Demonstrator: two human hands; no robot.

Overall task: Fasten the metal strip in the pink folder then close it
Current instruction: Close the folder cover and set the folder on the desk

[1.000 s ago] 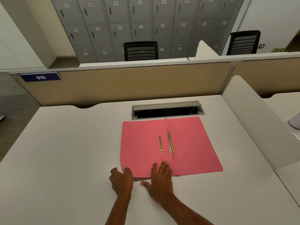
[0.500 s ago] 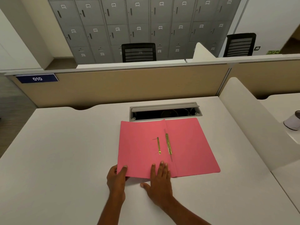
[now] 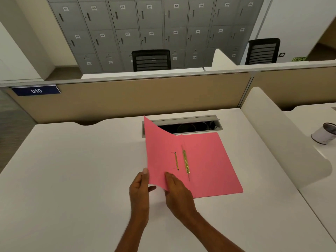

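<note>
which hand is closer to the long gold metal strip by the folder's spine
Right. The right hand lies on the pink folder just below the metal strip, fingertips short of its lower end. The left hand is farther left, gripping the raised left cover's edge.

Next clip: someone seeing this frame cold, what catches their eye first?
The pink folder in the middle of the white desk, its left cover lifted partway and gripped at the near corner by the left hand, with the right hand on the cover's inside face. Next, the two gold metal strips beside the folder's spine. Behind it, an open cable tray sits in the desk.
</note>
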